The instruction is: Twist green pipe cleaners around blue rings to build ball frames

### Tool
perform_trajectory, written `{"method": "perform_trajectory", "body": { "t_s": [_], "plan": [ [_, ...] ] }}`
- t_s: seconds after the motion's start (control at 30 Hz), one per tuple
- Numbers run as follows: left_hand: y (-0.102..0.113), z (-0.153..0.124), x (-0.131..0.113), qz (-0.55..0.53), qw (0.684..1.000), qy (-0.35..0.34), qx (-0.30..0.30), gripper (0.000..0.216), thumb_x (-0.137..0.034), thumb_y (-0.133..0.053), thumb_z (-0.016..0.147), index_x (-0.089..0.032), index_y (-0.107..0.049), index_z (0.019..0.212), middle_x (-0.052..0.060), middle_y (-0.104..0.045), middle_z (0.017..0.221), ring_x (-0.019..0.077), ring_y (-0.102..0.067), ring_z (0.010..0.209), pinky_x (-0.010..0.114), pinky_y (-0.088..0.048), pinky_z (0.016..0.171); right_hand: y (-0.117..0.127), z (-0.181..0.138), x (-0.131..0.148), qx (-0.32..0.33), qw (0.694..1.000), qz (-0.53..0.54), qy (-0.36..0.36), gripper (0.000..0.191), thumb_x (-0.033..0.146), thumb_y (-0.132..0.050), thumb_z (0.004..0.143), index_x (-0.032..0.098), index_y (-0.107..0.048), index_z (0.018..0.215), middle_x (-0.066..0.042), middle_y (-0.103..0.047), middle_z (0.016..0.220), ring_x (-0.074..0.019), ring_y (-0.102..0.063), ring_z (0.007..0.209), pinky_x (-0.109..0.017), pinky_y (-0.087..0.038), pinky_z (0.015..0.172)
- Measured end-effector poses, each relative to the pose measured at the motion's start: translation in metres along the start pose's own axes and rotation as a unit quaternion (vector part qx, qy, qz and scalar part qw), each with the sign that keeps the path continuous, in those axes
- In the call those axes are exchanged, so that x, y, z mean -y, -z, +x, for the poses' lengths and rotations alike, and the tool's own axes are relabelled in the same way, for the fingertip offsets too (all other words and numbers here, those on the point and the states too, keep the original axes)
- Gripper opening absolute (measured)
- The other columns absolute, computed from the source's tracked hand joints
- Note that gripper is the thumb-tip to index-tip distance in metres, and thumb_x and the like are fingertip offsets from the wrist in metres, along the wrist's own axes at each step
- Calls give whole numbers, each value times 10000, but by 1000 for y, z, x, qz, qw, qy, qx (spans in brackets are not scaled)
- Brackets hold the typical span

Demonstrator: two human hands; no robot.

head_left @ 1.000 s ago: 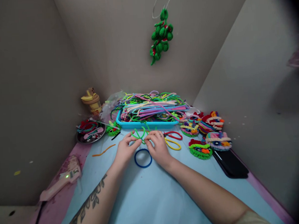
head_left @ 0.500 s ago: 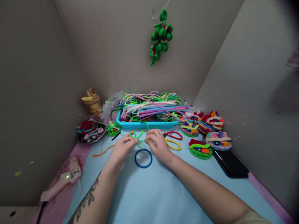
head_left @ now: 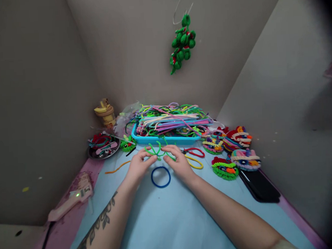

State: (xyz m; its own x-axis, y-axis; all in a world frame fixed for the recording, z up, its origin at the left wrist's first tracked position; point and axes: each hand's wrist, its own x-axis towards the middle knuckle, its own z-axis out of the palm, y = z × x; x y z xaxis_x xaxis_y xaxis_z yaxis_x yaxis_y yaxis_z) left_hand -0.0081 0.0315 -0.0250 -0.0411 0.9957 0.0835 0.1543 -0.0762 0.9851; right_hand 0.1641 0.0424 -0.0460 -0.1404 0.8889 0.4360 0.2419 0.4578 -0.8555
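Note:
Both my hands meet over the light blue table, pinching a bent green pipe cleaner (head_left: 157, 151) between them. My left hand (head_left: 138, 167) grips its left loops with thumb and fingers. My right hand (head_left: 178, 161) pinches its right side. A blue pipe-cleaner ring (head_left: 160, 177) lies flat on the table just below my fingers, untouched. Beyond my hands stands a blue tray (head_left: 163, 139) heaped with many-coloured pipe cleaners.
Red scissors (head_left: 194, 152) and a yellow loop (head_left: 195, 162) lie right of my hands. Several finished fuzzy figures (head_left: 224, 169) and a black phone (head_left: 259, 185) sit at the right. A glue gun (head_left: 72, 199), an orange strand (head_left: 115, 168) and a metal dish (head_left: 103, 149) are left. A green ornament (head_left: 182, 43) hangs on the wall.
My hands stay together on the green pipe cleaner, working its loops slightly; the piece has shifted a little between my fingers. The view has drifted a little to the left.

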Motion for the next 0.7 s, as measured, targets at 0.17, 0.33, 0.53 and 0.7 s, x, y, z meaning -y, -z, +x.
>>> {"method": "perform_trajectory", "body": {
  "t_s": [0.17, 0.33, 0.53, 0.7],
  "plan": [
    [-6, -2, 5, 26, 999, -32, 29, 128, -295, -700, 633, -180, -658, 597, 119, -621, 1076, 272, -486, 1146, 374, -316, 964, -9, -3, 5, 29, 993, 83, -84, 145, 371, -682, 702, 231, -698, 734, -72, -553, 1187, -252, -459, 1186, -405, -287, 1019],
    [-7, -3, 7, -12, 998, 16, 59, 174, -345, -711, 635, -176, -671, 640, 106, -601, 1170, 289, -484, 1145, 362, -339, 931, -8, -2, 2, 7, 986, 128, -109, 178, 385, -691, 686, 214, -667, 644, -76, -530, 1261, -251, -453, 1204, -404, -265, 1026],
    [-5, -1, 5, -171, 972, 159, 18, 320, -434, -673, 672, -208, -693, 898, 48, -658, 1032, 233, -542, 1005, 284, -383, 743, -6, -1, 0, -16, 987, 104, -120, 193, 378, -666, 699, 202, -630, 627, -78, -496, 1301, -251, -461, 1193, -402, -253, 1030],
    [-6, 2, 6, -254, 942, 220, -8, 305, -348, -726, 610, -188, -711, 869, 67, -644, 1074, 214, -531, 1032, 240, -373, 689, -6, 0, 0, -5, 987, 103, -123, 184, 350, -663, 704, 198, -611, 614, -86, -498, 1286, -246, -459, 1190, -417, -261, 1024]
  ]
}}
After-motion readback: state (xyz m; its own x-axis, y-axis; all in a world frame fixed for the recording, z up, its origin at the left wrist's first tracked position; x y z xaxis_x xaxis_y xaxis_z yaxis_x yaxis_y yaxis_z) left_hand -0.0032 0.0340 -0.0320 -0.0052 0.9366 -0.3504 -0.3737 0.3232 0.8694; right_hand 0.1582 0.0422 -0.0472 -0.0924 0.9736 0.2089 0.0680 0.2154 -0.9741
